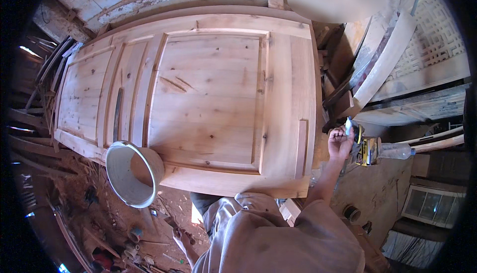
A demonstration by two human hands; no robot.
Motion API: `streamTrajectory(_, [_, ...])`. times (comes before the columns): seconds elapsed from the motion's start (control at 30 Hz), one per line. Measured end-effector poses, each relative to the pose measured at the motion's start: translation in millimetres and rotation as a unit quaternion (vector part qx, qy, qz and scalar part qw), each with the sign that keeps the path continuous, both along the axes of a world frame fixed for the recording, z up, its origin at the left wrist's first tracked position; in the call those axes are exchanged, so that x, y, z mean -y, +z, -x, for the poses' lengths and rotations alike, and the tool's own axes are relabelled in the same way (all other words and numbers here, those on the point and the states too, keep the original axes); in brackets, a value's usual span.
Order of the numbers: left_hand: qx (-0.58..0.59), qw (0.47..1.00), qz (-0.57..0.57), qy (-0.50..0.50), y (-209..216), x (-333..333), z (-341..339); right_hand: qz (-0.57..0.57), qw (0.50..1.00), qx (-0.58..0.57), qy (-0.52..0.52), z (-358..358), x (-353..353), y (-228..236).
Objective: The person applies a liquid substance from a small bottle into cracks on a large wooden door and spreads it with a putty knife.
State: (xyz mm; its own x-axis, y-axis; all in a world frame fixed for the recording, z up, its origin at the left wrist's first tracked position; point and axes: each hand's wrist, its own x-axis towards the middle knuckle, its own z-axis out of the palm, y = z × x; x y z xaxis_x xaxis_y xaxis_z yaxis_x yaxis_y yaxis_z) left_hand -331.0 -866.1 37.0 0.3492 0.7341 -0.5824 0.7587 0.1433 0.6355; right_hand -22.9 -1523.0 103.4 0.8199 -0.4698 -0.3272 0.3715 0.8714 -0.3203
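My right hand (340,144) is raised past the right end of a wooden panel door (204,94). Its fingers are curled round a small whitish object (349,125) whose kind I cannot make out. A yellow and black item (368,151) and a clear plastic bottle (396,151) are just beyond that hand. My left hand (184,242) hangs low at my left side, below the door's near edge. Its fingers look closed by a flat, dark piece (170,222), too small to name. The door lies flat before me, its bare wood knotty, with raised panels.
A whitish bucket (112,173) is at the door's near left edge, tipped toward me. On the door lie a narrow wooden strip (301,149) and a dark thin bar (118,114). Scrap timber (44,119) crowds the left; a carved lattice panel (427,39) leans at the right.
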Motion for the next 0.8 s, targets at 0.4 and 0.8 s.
streamTrajectory(0.4, [-0.064,0.995,-0.07,-0.041,-4.2,-18.5,-9.4,0.023,0.999,0.021,0.015,-3.0,3.2,3.5])
streamTrajectory(0.8, [-0.102,0.99,-0.092,-0.018,8.6,-14.9,-34.4,0.015,1.0,0.002,0.017,4.1,0.1,5.1])
